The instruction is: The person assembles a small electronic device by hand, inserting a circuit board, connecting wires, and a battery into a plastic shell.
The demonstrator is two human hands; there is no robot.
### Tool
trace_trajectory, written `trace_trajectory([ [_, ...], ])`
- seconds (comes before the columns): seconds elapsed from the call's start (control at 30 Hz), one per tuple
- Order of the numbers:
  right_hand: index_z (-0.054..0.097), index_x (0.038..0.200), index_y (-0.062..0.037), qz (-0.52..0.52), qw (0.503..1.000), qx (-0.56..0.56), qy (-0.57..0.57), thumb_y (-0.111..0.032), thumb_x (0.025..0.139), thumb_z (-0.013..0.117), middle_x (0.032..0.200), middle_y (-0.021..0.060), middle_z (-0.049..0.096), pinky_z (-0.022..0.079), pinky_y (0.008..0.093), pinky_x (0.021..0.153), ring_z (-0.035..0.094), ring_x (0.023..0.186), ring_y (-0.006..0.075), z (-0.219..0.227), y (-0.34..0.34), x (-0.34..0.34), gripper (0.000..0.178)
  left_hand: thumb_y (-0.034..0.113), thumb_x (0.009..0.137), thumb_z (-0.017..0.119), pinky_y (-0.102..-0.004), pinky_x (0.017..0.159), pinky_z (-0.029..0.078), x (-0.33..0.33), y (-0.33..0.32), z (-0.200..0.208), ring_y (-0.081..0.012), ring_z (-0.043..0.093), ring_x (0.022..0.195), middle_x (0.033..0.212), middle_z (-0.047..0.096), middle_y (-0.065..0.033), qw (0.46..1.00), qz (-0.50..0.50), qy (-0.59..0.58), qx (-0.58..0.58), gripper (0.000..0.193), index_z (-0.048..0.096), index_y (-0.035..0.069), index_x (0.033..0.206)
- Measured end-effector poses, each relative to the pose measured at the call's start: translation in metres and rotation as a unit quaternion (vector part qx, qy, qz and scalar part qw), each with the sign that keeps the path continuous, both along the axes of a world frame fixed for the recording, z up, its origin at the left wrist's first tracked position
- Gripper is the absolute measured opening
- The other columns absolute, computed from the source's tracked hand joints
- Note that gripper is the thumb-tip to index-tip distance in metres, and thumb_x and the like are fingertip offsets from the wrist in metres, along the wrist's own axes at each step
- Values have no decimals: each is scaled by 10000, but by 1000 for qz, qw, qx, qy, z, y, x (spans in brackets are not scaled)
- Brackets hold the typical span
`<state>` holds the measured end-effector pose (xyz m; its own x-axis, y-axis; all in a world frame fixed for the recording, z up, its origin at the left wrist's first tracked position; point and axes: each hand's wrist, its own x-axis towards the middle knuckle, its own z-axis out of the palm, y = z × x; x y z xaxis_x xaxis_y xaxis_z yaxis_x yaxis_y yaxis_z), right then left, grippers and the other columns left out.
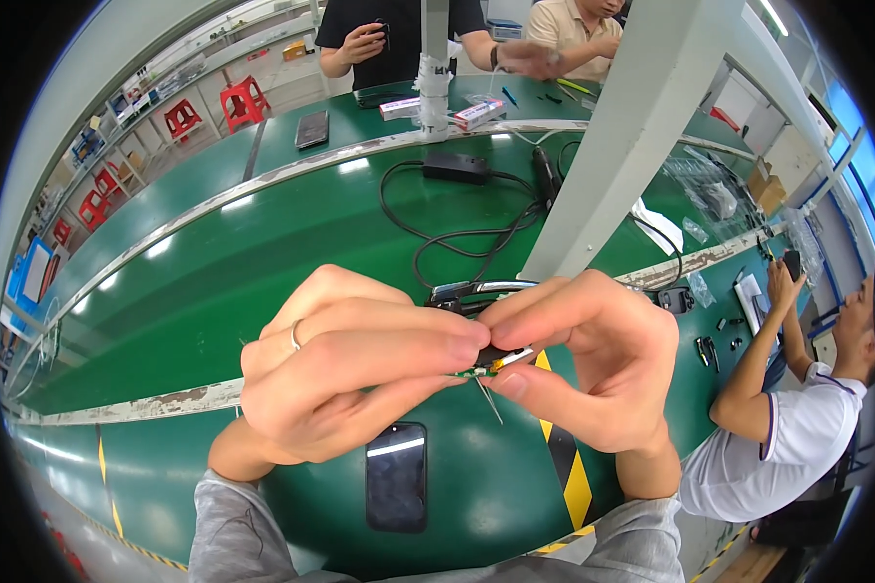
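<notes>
Both my hands meet over the green bench, pinching one small electronic assembly (497, 360) between their fingertips. It has a green circuit board edge, a black part and a silvery piece with yellow-orange on it. Two thin wires or leads hang below it. My left hand (345, 364), with a ring on one finger, grips its left side. My right hand (598, 355) holds the right side between thumb and fingers. Fingertips hide much of the assembly. Just behind them lies a black and chrome object (447, 294), partly covered. A dark smartphone (396, 476) rests on the bench below my hands.
Beyond my hands sit a black power adapter (455, 168) and looped black cable (457, 238). A white slanted post (617, 146) rises behind my right hand. Yellow-black tape (576, 481) marks the bench. Co-workers sit across and at right (783, 447); another phone (312, 129) lies farther off.
</notes>
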<state>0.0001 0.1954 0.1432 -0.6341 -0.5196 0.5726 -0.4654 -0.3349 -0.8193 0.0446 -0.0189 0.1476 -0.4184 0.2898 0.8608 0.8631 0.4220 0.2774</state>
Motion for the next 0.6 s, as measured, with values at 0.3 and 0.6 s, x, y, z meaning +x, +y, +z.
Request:
trace_trajectory([
  [0.3,673,919,74,-10,998,-23,60,142,735,749,943,198,713,562,309,745,715,826,221,-2,0,-3,210,77,802,796,-292,634,448,-2,-2,-3,-175,561,709,927,752,-147,999,-15,18,-39,272,604,52,993],
  [0.6,662,918,78,-10,997,-13,75,157,729,736,950,222,704,562,311,719,706,815,233,-5,1,-7,217,72,777,814,-296,637,456,-3,1,-5,-183,557,706,925,747,-133,999,0,13,-34,271,623,48,968],
])
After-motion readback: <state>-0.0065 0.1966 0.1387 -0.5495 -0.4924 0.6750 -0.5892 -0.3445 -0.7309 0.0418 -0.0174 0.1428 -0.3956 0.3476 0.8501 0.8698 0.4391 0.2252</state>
